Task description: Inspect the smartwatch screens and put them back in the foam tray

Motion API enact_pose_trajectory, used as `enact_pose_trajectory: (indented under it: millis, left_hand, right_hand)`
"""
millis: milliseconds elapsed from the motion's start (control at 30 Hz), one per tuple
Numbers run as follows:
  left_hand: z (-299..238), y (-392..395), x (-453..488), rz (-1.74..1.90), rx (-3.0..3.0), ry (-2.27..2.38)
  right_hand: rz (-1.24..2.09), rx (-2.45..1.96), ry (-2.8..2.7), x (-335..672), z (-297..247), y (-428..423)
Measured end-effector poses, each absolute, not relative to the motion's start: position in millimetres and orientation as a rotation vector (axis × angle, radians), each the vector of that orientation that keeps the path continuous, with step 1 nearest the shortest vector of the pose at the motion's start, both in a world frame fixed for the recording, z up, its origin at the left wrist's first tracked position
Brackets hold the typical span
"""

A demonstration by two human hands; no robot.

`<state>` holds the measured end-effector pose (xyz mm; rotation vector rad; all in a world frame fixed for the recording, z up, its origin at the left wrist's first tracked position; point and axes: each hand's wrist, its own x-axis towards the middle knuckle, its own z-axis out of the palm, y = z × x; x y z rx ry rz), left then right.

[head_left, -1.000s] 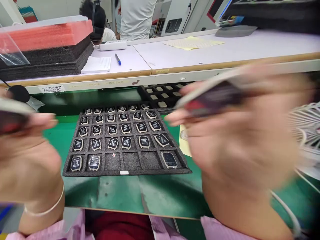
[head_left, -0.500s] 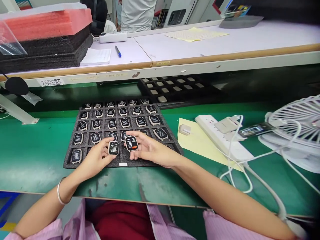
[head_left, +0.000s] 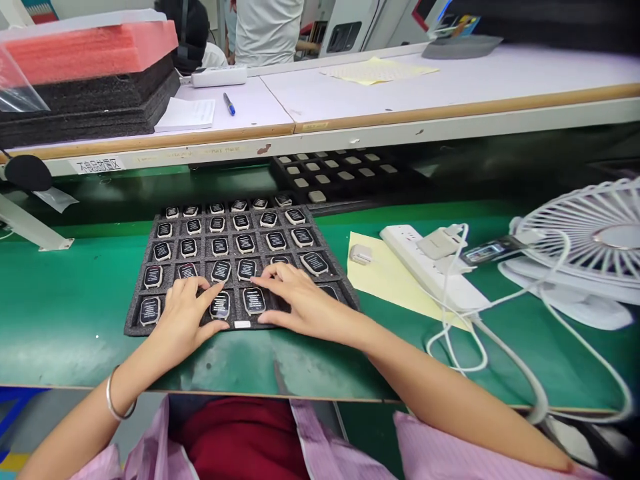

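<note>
A black foam tray (head_left: 134, 323) lies on the green bench, its pockets filled with several small watch bodies with dark screens. My left hand (head_left: 183, 317) rests on the tray's front row, thumb and forefinger pinched round a watch body (head_left: 220, 304) that sits in its pocket. Beside it, my right hand (head_left: 300, 301) grips the neighbouring watch body (head_left: 254, 300) between forefinger and thumb, its other fingers spread over the tray. A bangle is on my left wrist.
A second dark tray (head_left: 340, 175) sits under the shelf. Right of the hands lie yellow paper (head_left: 385, 283) with a small beige part (head_left: 360, 253), a white power strip (head_left: 425, 263) with cables, and a white fan (head_left: 590, 243). The shelf holds foam sheets (head_left: 85, 87) and a pen (head_left: 229, 103). People are behind.
Both hands came down from close to the camera to the tray. The two watch bodies they held above the front row now sit in its pockets.
</note>
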<state>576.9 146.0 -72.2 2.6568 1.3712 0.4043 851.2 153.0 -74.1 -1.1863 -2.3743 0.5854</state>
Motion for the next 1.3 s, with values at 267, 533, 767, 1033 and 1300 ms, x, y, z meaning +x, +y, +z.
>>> enact_pose_trajectory:
  millis: [267,533,767,1033,1300]
  left_hand:
    - [-82,115,599,0.508,2.798,1.101]
    - [-110,102,614,0.706,2.914,1.211]
    - [-125,96,619,0.752,2.917,1.508]
    - [-137,98,626,0.868,2.848,1.638]
    - [-130,52,594,0.823,2.823,1.549]
  right_hand:
    - [0.0,-1.983,-2.288,918,-84,130]
    - [0.284,-1.683,-1.95,905,-122,101]
    - [0.234,-1.714,-1.809,899,-137,97]
    - [0.211,-1.746,-1.54,902,-152,98]
    - [0.437,-1.89,-1.567,897,-133,40]
